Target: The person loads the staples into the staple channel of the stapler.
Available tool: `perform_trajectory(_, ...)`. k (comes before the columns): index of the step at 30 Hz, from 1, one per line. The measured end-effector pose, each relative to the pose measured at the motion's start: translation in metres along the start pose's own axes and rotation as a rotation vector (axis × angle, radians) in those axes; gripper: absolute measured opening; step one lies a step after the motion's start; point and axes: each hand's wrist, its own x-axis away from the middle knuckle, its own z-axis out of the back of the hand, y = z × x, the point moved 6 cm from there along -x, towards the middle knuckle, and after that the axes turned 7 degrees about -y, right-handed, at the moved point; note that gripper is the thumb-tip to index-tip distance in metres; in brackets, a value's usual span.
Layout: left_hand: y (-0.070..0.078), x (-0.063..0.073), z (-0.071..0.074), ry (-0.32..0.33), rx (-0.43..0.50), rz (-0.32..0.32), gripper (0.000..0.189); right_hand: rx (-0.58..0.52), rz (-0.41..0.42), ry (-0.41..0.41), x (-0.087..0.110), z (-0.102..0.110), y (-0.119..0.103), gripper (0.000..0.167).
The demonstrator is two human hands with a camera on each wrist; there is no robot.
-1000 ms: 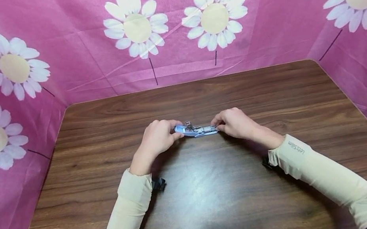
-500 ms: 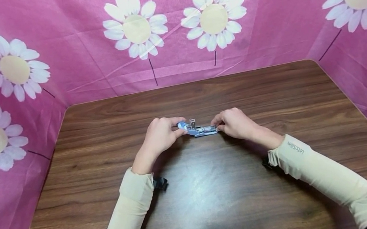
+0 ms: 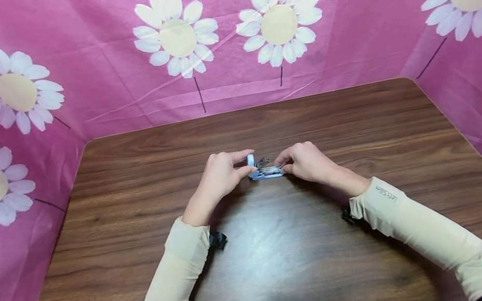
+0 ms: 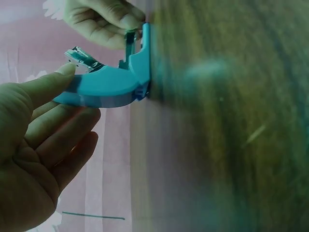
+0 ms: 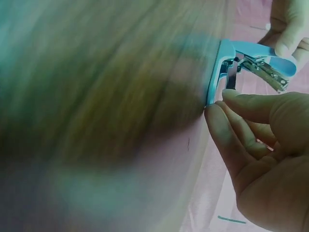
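Starting from the left: a pink daisy-print cloth (image 3: 83, 23) runs up past the left edge of the worktop (image 3: 264, 294) (it wraps round the far and right edges too). A cream sleeve (image 3: 163, 289) comes in over the worktop's left half and ends at the left hand (image 3: 221, 174), which has a narrow pinch on the stapler, thumb on one face of its blue cover (image 4: 99, 86) and fingers on the other. A little black gadget (image 3: 218, 240) sits at that wrist.

Next along is the blue stapler (image 3: 267, 173) itself, directly between the two hands, roughly midway between the worktop's left and right edges and fairly near the far one. It's opened up: base down on the worktop, cover standing up at the left end, and a metal piece (image 5: 265, 72) slanting out from under the cover toward the right.

The right hand (image 3: 306, 162) pinches the base's right end, thumb and fingertips close together. Can't tell if the thumb also touches the inner metal strip. Last up, the other cream sleeve (image 3: 429, 231), heading toward the near right corner.
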Motion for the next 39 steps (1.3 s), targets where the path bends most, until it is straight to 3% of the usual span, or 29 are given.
perform_trajectory(7, 0.009, -0.008, -0.01, -0.012, -0.034, -0.044, 0.042, -0.086, -0.103, -0.007, -0.001, -0.002, 0.011, 0.015)
perform_trajectory(14, 0.02, -0.012, -0.019, -0.042, -0.097, -0.06, 0.039, -0.096, -0.105, -0.003, -0.003, -0.005, 0.012, 0.018)
perform_trajectory(20, 0.021, -0.015, -0.026, -0.076, -0.185, -0.081, 0.041, -0.088, -0.104, -0.012, -0.004, -0.006, 0.013, 0.015)
perform_trajectory(30, 0.026, -0.021, -0.035, -0.148, -0.227, -0.065, 0.041, -0.065, -0.079, 0.02, -0.004, -0.008, 0.016, 0.01)
perform_trajectory(39, 0.034, -0.025, -0.039, -0.162, -0.381, -0.052, 0.035, -0.066, -0.084, 0.031, -0.004, -0.006, 0.016, 0.013)
